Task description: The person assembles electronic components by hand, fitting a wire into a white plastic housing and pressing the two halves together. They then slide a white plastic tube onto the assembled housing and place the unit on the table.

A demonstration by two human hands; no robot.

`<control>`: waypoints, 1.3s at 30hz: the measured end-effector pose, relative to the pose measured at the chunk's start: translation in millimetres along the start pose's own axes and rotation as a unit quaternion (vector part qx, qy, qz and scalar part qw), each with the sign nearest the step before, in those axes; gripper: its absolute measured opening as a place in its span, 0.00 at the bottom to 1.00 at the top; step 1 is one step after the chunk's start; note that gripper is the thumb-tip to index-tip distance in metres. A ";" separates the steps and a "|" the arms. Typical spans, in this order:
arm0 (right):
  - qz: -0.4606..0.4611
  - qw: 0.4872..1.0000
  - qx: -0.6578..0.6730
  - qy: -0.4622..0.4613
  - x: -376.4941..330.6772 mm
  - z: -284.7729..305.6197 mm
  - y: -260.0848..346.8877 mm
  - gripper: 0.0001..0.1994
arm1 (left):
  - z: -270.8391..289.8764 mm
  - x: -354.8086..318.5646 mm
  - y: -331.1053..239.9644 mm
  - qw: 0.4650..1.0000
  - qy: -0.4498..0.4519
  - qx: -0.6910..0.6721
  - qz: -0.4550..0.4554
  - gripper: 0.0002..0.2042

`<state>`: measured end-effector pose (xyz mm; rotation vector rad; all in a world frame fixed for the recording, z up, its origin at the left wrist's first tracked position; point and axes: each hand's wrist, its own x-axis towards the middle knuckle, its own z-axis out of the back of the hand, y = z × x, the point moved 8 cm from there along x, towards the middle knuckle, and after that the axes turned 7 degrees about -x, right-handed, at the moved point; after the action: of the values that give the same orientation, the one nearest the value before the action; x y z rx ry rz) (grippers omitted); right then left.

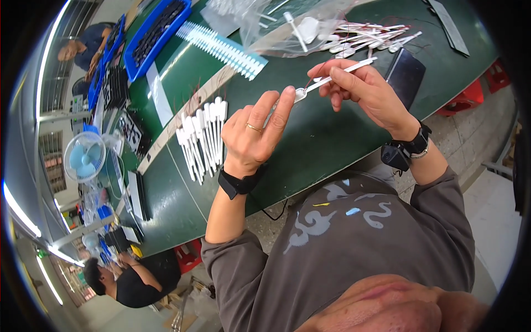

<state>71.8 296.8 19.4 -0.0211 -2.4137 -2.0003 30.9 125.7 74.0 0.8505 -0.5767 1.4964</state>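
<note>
A slim white plastic stick (359, 65) with a rounded, spoon-like end and a thin red wire is held slantwise above the green table. My right hand (365, 91) pinches its shaft between thumb and fingers. At the rounded end, the fingers of my left hand (249, 130) close on it; their grip is partly hidden. Beside my left wrist lies a neat row of similar white sticks (202, 135), rounded ends pointing away from me, red wires trailing behind. Beyond my right hand is a loose pile of such sticks (376, 40) with red wires.
Past my hands lie a clear plastic bag (271, 33) and a teal sheet (243, 62) lined with small white parts. A blue tray (134, 65) holds dark pieces. A dark box (408, 77) sits right. Two people (138, 279) (83, 47) are at the left; red stools (464, 99) stand right.
</note>
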 end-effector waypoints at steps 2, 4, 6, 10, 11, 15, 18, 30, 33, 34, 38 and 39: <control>-0.010 1.000 -0.006 0.013 11.6 -12.2 -8.3 0.21 | 8.3 -13.5 2.4 1.000 0.018 0.009 0.009 0.21; -0.018 1.000 -0.010 0.022 20.8 -20.6 -17.2 0.21 | 12.1 -25.8 4.8 0.999 0.049 0.013 0.011 0.21; -0.050 0.998 0.011 0.038 26.6 -26.6 -30.2 0.20 | 16.7 -37.8 11.3 0.998 0.057 0.006 0.027 0.21; -0.089 0.990 0.108 0.011 27.4 -29.3 -54.0 0.20 | 17.4 -51.6 23.1 0.995 0.074 -0.030 0.057 0.21; -0.097 0.984 0.151 -0.006 26.2 -27.3 -58.2 0.19 | 17.0 -52.5 25.5 0.994 0.074 -0.043 0.066 0.20; -0.086 0.977 0.173 -0.090 15.3 -10.4 -62.6 0.19 | 15.9 -57.5 31.8 0.990 0.094 -0.073 0.081 0.20; -0.082 0.982 0.141 -0.095 8.8 2.1 -68.8 0.19 | 10.3 -60.4 29.4 0.986 0.116 -0.086 0.083 0.19; -0.080 0.992 -0.026 -0.094 -1.3 -4.4 -65.1 0.15 | -6.8 -54.1 40.6 0.933 0.149 -0.225 0.238 0.09; -0.077 0.993 -0.033 -0.078 -1.5 -11.8 -61.6 0.15 | -18.7 -52.9 39.2 0.911 0.132 -0.256 0.296 0.07; -0.071 0.994 -0.033 -0.076 -1.4 -13.7 -59.9 0.15 | -26.3 -52.1 36.6 0.889 0.145 -0.288 0.324 0.06; -0.064 0.995 -0.027 -0.065 -0.4 -20.7 -60.3 0.17 | -45.9 -59.4 29.9 0.814 0.176 -0.367 0.415 0.05; -0.064 0.996 -0.024 -0.062 0.0 -22.4 -60.9 0.19 | -49.6 -65.4 30.0 0.786 0.181 -0.383 0.450 0.05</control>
<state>70.8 263.5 -36.3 0.0097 -2.4986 -2.1733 -9.2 120.6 -3.5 -0.4509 -1.2794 1.9390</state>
